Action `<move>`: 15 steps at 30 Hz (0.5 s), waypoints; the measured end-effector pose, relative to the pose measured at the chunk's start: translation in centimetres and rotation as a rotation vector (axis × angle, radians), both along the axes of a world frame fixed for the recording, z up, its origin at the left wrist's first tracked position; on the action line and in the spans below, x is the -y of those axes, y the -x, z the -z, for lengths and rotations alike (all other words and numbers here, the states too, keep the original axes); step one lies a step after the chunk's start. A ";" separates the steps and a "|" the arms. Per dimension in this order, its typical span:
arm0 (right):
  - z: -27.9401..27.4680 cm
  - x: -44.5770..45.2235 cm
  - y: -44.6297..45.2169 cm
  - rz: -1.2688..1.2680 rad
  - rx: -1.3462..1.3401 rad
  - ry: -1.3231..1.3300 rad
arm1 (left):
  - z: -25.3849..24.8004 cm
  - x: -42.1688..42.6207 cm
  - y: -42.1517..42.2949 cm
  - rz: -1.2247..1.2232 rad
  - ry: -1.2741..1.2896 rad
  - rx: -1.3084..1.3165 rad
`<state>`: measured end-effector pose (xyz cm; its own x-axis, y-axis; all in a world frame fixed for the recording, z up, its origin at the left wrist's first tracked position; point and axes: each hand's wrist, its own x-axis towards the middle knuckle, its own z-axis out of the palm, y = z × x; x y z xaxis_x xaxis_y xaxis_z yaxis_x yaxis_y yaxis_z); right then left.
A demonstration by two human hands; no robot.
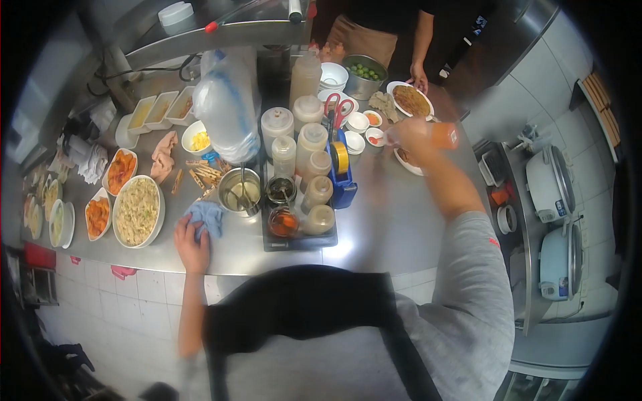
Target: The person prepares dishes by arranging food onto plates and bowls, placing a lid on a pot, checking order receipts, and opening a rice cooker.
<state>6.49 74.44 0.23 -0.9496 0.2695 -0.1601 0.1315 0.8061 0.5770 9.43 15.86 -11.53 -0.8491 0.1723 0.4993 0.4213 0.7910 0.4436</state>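
Observation:
My left hand (192, 244) is at the table's front edge, its fingers curled onto a crumpled blue cloth (207, 218). Beside the cloth stands a metal pot (231, 210) with a utensil in it. Stretched out to the far right, my right hand (412, 136) is blurred and closed around a squeeze bottle of orange sauce (444, 136), which lies tipped nearly level. Partly hidden under that forearm is a white plate (416, 171) with food. Just beyond it is an oval plate of brown food (412, 100), and a co-worker's hand (418, 78) touches its rim.
A black tray (299, 243) crowded with sauce bottles and jars divides the steel table (374, 234). A blue tape dispenser (345, 180) stands at its right. Bowls of noodles (138, 212) and orange food (120, 171) sit left. A plastic bag (227, 107) hangs above. Rice cookers (550, 184) are far right.

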 end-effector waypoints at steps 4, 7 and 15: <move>-2.5 1.2 -0.1 0.060 0.078 0.082 | -0.1 -0.1 0.0 0.005 -0.012 0.007; -1.3 -1.2 0.3 0.053 -0.006 0.062 | 0.0 0.0 0.0 0.003 -0.011 -0.003; -4.7 0.1 -0.9 0.019 0.033 0.024 | 0.0 0.0 0.1 0.003 -0.024 0.005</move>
